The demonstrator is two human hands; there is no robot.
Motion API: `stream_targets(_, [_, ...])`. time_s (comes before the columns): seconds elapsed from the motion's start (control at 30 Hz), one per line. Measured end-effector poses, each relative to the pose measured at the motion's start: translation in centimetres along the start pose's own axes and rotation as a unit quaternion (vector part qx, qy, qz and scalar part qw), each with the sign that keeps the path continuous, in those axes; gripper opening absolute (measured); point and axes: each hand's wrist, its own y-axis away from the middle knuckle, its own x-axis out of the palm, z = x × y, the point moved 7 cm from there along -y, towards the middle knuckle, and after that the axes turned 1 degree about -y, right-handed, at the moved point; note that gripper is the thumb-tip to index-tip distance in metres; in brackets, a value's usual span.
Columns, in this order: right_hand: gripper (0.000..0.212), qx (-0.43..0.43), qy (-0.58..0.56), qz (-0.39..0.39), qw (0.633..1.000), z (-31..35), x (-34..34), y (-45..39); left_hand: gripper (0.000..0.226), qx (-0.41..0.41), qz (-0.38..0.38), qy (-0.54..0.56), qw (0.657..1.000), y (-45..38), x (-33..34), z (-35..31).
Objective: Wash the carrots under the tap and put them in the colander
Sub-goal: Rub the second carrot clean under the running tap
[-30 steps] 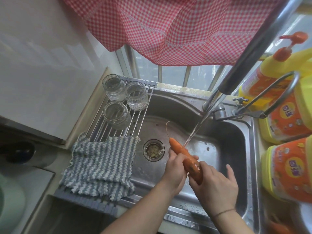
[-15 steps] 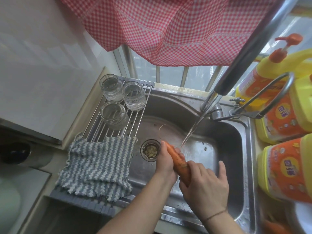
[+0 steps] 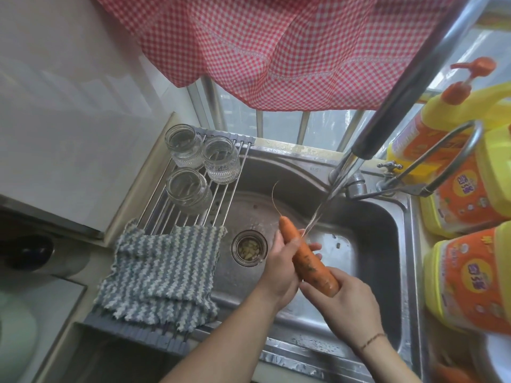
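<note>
One carrot (image 3: pixel 307 258) is mid-wash over the sink (image 3: pixel 381 233): we find our right hand (image 3: pixel 345 302) gripping its thick end, left hand (image 3: pixel 282 261) clasping its middle. No colander visible; transfer pending.

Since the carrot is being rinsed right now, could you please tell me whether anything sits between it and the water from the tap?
Nothing visible does. The stream falls freely from the tap onto the carrot, landing near the left hand; the right hand grips the thick end.

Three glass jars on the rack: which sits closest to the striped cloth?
The lone front jar, nearest the striped cloth. The other two stand side by side behind it, toward the window.
</note>
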Motion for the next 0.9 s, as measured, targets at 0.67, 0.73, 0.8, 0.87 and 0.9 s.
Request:
stream_targets(0.67, [0.036, 0.014, -0.041, -0.027, 0.999, 0.8, 1.1, 0.4, 0.032, -0.065, 0.041, -0.011, 0.997, -0.2, -0.2, 0.8])
stream_targets(0.73, [0.029, 0.039, -0.073, -0.015, 0.996, 0.5, 1.2, 0.2, 0.025, -0.071, 0.041, 0.003, 0.997, -0.1, -0.3, 1.3])
stream_targets(0.8, [0.026, 0.055, -0.095, -0.006, 0.994, 0.3, 1.2, 0.0, 0.031, -0.071, 0.045, 0.030, 0.996, 0.0, -0.7, 1.8])
stream_targets(0.87, [0.027, 0.056, -0.091, -0.006, 0.994, 0.2, 1.4, 0.0, 0.044, -0.077, 0.045, 0.046, 0.995, -0.5, -1.2, 2.2])
stream_targets(0.9, [0.028, 0.054, -0.085, -0.009, 0.995, 0.3, 1.5, 0.1, 0.043, -0.082, 0.049, 0.048, 0.994, -0.6, -1.1, 2.1])
